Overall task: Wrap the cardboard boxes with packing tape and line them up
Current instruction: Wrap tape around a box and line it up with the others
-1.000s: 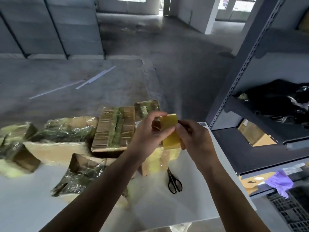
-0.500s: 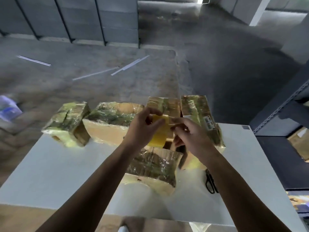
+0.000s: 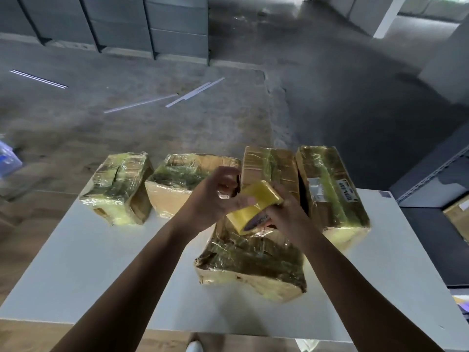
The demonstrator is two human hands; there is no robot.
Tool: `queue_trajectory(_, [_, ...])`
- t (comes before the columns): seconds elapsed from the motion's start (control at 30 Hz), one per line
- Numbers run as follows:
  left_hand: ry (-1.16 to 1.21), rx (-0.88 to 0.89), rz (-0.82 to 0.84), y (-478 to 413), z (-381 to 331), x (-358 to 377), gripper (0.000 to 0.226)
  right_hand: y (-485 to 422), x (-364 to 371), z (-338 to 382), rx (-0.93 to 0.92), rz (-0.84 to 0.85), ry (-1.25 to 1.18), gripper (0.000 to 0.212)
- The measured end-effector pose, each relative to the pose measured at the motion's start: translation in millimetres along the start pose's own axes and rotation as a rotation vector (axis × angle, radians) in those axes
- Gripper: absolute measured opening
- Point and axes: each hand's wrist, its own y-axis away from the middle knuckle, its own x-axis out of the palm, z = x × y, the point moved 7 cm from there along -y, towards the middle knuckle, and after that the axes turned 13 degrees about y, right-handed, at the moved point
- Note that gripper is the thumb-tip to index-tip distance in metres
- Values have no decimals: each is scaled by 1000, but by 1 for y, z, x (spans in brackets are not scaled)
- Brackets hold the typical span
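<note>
Tape roll [image 3: 253, 208] gripped in right hand [image 3: 288, 218], held over nearest box [image 3: 253, 265]. Left hand [image 3: 215, 201] curled, thumb on roll; pinch on free end unclear. Risk: end slips, resticks to roll, or folds onto itself.

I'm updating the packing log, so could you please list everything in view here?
Row boxes: four, brown under shiny wrap, table's far edge.
Front box: one, same wrap, beneath the hands.
Tape roll: one, yellow, between both hands.
Table: one, white, underneath.
Strips: several, pale, on the floor.
Shelf: one, dark grey, far right.
Left hand: one, thumb touching the roll.
Right hand: one, grip round the roll.
</note>
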Motion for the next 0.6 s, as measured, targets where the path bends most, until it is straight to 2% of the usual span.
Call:
queue_trajectory(0.03, [-74,-3,-74,0,4,-10,60,0,-4,3,-35,-68,93,21])
queue_trajectory(0.1, [-168,-50,-169,1,12,-26,46,3,-9,8,-83,-196,233,24])
queue_trajectory(0.2, [-172,-162,-56,1,25,-24,24,8,-11,13,-90,-326,381,34])
queue_trajectory(0.3, [-52,-271,20,6,30,-19,16,14,-11,15,-104,-399,523,35])
queue_trajectory(0.4, [7,-353,46,7,33,-17,15,19,-13,13,-116,-405,621,35])
queue_trajectory(0.53, [8,-443,-10,6,40,-8,23,19,-13,7,-110,-342,656,43])
queue_trajectory(0.6, [14,-485,-36,7,45,-5,19,17,-14,2,-120,-289,650,45])
